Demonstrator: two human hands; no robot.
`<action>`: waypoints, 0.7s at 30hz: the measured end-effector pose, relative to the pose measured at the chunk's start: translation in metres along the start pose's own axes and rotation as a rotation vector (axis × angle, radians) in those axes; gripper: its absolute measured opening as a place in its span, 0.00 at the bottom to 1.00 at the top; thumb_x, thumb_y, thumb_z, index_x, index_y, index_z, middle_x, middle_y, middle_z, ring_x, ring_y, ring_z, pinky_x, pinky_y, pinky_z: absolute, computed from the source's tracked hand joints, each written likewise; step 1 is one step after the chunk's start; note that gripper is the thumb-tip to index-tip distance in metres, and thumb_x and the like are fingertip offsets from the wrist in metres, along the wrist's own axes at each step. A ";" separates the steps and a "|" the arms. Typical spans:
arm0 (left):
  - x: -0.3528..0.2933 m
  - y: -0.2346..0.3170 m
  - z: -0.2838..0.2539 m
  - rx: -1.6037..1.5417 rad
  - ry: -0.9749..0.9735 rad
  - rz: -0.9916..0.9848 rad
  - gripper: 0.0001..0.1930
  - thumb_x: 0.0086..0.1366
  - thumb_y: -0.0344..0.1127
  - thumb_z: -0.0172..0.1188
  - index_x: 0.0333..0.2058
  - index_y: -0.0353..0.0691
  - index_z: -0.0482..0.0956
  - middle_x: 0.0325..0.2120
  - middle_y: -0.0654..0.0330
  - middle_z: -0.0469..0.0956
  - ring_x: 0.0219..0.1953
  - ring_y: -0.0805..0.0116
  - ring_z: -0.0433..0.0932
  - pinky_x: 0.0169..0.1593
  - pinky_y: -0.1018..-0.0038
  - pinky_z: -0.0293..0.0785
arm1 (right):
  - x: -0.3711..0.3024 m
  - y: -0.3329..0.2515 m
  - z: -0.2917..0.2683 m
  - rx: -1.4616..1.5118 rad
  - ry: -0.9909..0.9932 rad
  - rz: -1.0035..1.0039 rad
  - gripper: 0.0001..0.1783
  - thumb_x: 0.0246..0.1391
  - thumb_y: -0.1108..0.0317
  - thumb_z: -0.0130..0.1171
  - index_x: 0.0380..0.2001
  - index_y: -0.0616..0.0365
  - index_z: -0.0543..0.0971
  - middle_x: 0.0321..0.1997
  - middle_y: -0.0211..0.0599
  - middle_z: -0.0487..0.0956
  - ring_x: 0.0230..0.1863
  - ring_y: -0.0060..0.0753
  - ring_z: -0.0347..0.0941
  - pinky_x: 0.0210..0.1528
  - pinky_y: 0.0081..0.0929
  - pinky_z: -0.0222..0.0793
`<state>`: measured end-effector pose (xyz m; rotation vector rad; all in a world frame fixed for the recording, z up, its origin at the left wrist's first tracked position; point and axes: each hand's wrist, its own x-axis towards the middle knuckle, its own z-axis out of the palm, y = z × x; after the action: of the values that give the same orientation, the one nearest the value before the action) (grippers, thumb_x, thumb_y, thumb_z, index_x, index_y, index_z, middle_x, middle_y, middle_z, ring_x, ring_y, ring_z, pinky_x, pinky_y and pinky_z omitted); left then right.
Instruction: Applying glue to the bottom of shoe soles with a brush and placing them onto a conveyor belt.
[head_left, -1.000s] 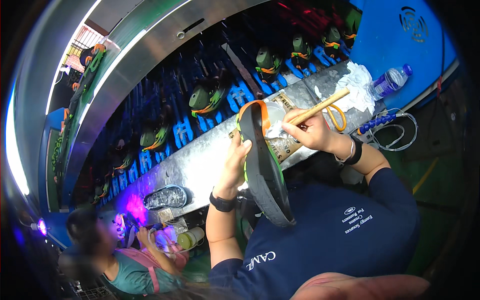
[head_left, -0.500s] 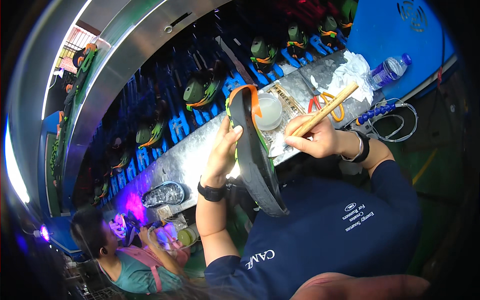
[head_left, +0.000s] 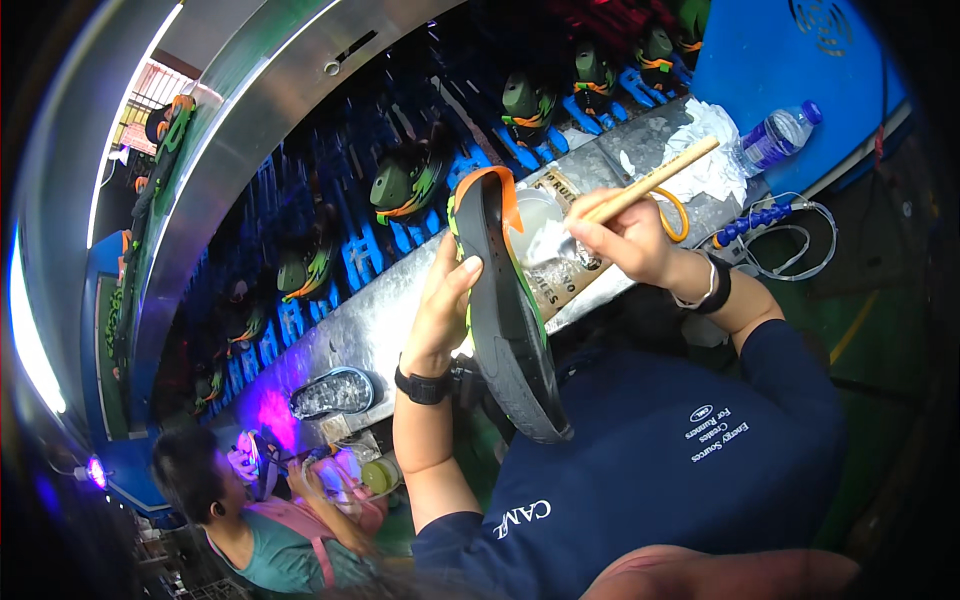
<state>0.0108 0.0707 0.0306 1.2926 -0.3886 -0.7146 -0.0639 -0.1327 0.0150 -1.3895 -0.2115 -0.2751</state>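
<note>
The right hand has moved up and away from the near edge of the desk since half a second ago, carrying the brush with a pale wooden handle along. Its white bristles, lately lower down beside the black sole with an orange heel and green edging, now overlap the round translucent plastic cup (whether they dip inside cannot be told). The hand hides the red loop seen next to the orange scissor loop, while more of the brown printed sheet has come into sight below the cup.
</note>
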 end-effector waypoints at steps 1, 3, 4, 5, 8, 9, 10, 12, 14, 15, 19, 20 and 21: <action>0.001 0.003 0.002 0.005 -0.033 -0.003 0.30 0.52 0.43 0.49 0.52 0.35 0.53 0.44 0.57 0.63 0.45 0.70 0.64 0.48 0.76 0.60 | 0.005 0.013 0.000 -0.067 0.068 -0.165 0.03 0.46 0.74 0.50 0.27 0.62 0.72 0.17 0.26 0.67 0.17 0.11 0.59 0.18 0.10 0.53; 0.000 0.006 0.003 0.013 -0.059 -0.002 0.32 0.51 0.42 0.51 0.52 0.34 0.51 0.47 0.55 0.60 0.48 0.68 0.61 0.50 0.74 0.57 | 0.011 0.017 0.001 -0.103 0.064 -0.176 0.04 0.46 0.75 0.50 0.28 0.62 0.71 0.18 0.25 0.67 0.18 0.11 0.58 0.19 0.10 0.53; -0.001 0.006 0.003 0.012 -0.069 -0.006 0.33 0.50 0.42 0.51 0.52 0.34 0.51 0.47 0.55 0.60 0.48 0.68 0.61 0.50 0.74 0.57 | 0.013 0.019 0.002 -0.103 0.066 -0.179 0.04 0.46 0.75 0.50 0.28 0.62 0.71 0.18 0.25 0.67 0.18 0.11 0.58 0.19 0.10 0.53; -0.002 0.007 0.004 0.012 -0.076 -0.006 0.33 0.50 0.42 0.51 0.52 0.35 0.51 0.46 0.55 0.60 0.48 0.68 0.61 0.50 0.74 0.57 | 0.015 0.020 0.004 -0.118 0.081 -0.196 0.04 0.46 0.75 0.51 0.27 0.62 0.72 0.18 0.25 0.67 0.18 0.11 0.58 0.19 0.10 0.52; -0.001 0.004 0.005 -0.012 -0.067 0.023 0.34 0.49 0.43 0.52 0.52 0.35 0.51 0.46 0.55 0.60 0.48 0.67 0.61 0.50 0.74 0.57 | 0.018 0.022 0.005 -0.194 0.093 -0.256 0.04 0.46 0.75 0.51 0.27 0.63 0.72 0.18 0.25 0.67 0.18 0.11 0.57 0.19 0.10 0.52; -0.001 0.005 0.005 -0.011 -0.068 0.022 0.34 0.49 0.43 0.52 0.52 0.35 0.51 0.46 0.55 0.60 0.48 0.67 0.61 0.50 0.74 0.57 | 0.018 0.023 0.005 -0.256 0.091 -0.295 0.04 0.45 0.75 0.52 0.27 0.63 0.72 0.18 0.25 0.67 0.18 0.10 0.57 0.19 0.10 0.52; 0.000 0.006 0.006 -0.004 -0.065 0.004 0.34 0.49 0.43 0.52 0.52 0.35 0.51 0.46 0.55 0.60 0.48 0.67 0.61 0.50 0.74 0.57 | 0.017 0.022 0.004 -0.256 0.092 -0.295 0.04 0.45 0.75 0.52 0.27 0.63 0.72 0.18 0.25 0.67 0.18 0.10 0.57 0.19 0.10 0.52; -0.002 0.006 0.003 0.003 -0.055 -0.018 0.34 0.49 0.43 0.52 0.53 0.35 0.51 0.46 0.55 0.60 0.48 0.66 0.61 0.50 0.74 0.57 | 0.013 0.018 0.006 -0.207 0.036 -0.217 0.03 0.45 0.75 0.52 0.25 0.63 0.72 0.19 0.25 0.68 0.19 0.11 0.58 0.19 0.11 0.53; -0.002 0.003 -0.001 -0.014 -0.046 -0.014 0.33 0.50 0.41 0.51 0.53 0.35 0.50 0.47 0.55 0.60 0.48 0.67 0.61 0.51 0.74 0.56 | 0.005 0.007 0.007 -0.144 0.002 -0.143 0.03 0.45 0.75 0.53 0.24 0.63 0.72 0.20 0.26 0.68 0.20 0.12 0.61 0.21 0.11 0.56; -0.001 0.002 -0.002 -0.014 -0.048 -0.019 0.33 0.50 0.41 0.51 0.53 0.35 0.50 0.47 0.55 0.60 0.48 0.67 0.61 0.51 0.74 0.56 | 0.002 0.004 0.007 -0.083 -0.032 -0.072 0.03 0.44 0.75 0.53 0.23 0.63 0.72 0.20 0.27 0.69 0.21 0.12 0.63 0.22 0.12 0.59; 0.002 0.006 -0.002 -0.002 -0.056 0.010 0.33 0.51 0.39 0.50 0.54 0.35 0.48 0.48 0.55 0.60 0.49 0.68 0.60 0.51 0.75 0.55 | -0.009 0.007 0.008 -0.129 -0.142 -0.160 0.02 0.45 0.74 0.53 0.23 0.62 0.72 0.19 0.28 0.71 0.19 0.12 0.64 0.21 0.13 0.59; 0.002 0.006 -0.002 -0.001 -0.061 0.003 0.33 0.51 0.38 0.50 0.54 0.35 0.47 0.48 0.55 0.59 0.49 0.69 0.60 0.51 0.75 0.55 | -0.011 0.003 0.009 -0.119 -0.155 -0.146 0.02 0.45 0.74 0.53 0.23 0.62 0.72 0.18 0.28 0.71 0.19 0.13 0.64 0.20 0.13 0.60; 0.002 0.007 -0.002 0.001 -0.061 0.002 0.33 0.51 0.38 0.50 0.54 0.35 0.47 0.48 0.55 0.59 0.49 0.69 0.60 0.51 0.75 0.55 | -0.013 0.001 0.009 -0.117 -0.154 -0.147 0.02 0.45 0.74 0.53 0.23 0.62 0.72 0.18 0.28 0.71 0.19 0.13 0.64 0.20 0.13 0.60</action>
<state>0.0152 0.0714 0.0367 1.2730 -0.4393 -0.7531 -0.0753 -0.1226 0.0118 -1.5151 -0.4317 -0.3058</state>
